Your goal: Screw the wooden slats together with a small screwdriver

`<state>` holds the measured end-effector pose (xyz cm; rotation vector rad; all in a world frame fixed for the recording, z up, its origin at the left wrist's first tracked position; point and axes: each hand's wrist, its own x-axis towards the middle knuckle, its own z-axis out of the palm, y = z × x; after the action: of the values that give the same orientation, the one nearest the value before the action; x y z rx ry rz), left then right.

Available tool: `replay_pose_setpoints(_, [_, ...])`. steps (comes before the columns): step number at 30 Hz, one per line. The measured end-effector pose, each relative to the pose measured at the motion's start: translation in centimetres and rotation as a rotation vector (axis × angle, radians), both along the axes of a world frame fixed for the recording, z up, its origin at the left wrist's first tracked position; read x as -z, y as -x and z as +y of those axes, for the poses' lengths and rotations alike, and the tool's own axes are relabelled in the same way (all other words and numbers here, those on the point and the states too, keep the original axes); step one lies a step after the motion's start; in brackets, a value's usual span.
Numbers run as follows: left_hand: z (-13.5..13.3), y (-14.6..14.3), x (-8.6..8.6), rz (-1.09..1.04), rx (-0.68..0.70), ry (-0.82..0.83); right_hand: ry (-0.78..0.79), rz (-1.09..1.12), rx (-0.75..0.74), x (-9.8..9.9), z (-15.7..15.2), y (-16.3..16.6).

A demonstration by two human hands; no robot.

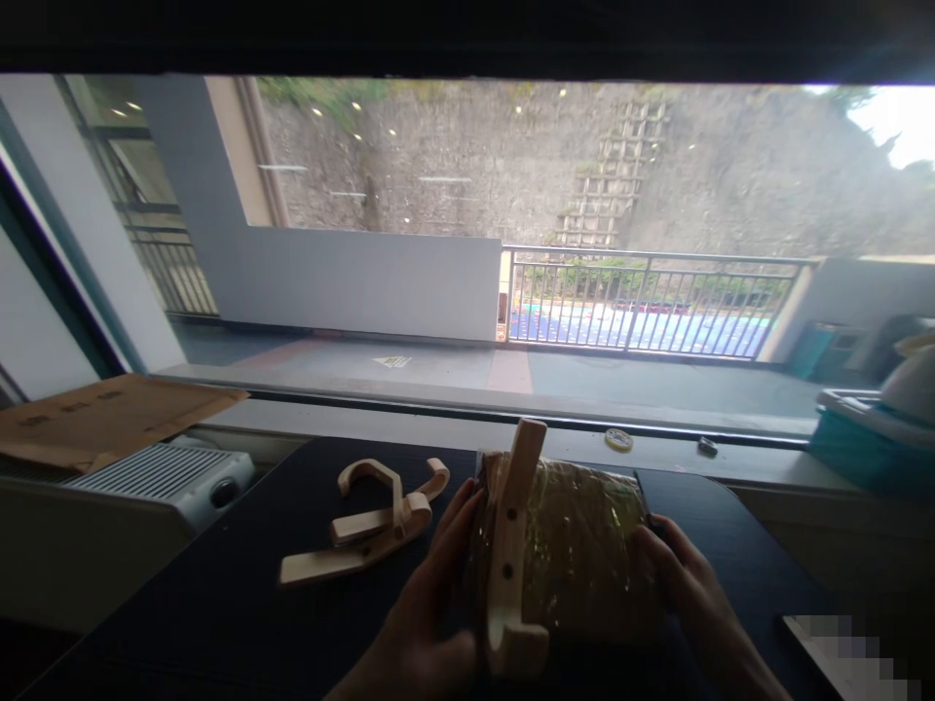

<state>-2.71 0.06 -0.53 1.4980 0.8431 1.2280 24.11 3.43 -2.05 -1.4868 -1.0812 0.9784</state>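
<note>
A brown package in shiny clear plastic (584, 545) is held above the dark table. One wooden hook (509, 535), with two dark holes and a curved lower end, lies along its left part. My left hand (430, 594) is closed on the package's left edge, its thumb close to the hook; whether it also grips the hook I cannot tell. At the right edge, my right hand (691, 574) has its fingers wrapped on the package, some hidden behind it. Several more wooden hooks (387, 526) lie in a small overlapping heap left of my left hand.
The black table (219, 594) stands against a window sill (760, 467). A roll of tape (618, 440) and a small dark object (707, 446) lie on the sill. To the left are a brown paper envelope (109, 419) and a white slatted unit (168, 477); a teal bin (854, 438) stands right.
</note>
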Motion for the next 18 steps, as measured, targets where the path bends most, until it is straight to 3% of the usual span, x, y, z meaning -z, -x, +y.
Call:
replay_pose_setpoints(3, [0.8, 0.6, -0.3, -0.254, 0.050, 0.338, 0.012, -0.017, -0.036, 0.7, 0.4, -0.6])
replay_pose_setpoints(5, [1.2, 0.8, -0.2, -0.192, -0.047, 0.432, 0.001, -0.104, -0.067, 0.8, 0.7, -1.1])
replay_pose_setpoints(9, [1.9, 0.8, 0.6, 0.203, -0.270, 0.310, -0.119, -0.295, 0.082, -0.7, 0.4, -1.4])
replay_pose_setpoints(12, [2.6, 0.6, 1.1, 0.255, -0.340, 0.103, -0.204, -0.384, 0.157, -2.2, -1.5, -0.2])
replay_pose_setpoints(16, [2.7, 0.2, 0.9, 0.206, -0.154, 0.161, -0.264, -0.297, -0.147, -1.7, -5.8, 3.9])
replay_pose_setpoints(18, [1.5, 0.2, 0.3, 0.276, -0.131, 0.210, -0.300, -0.280, -0.180, -0.5, -7.9, 5.4])
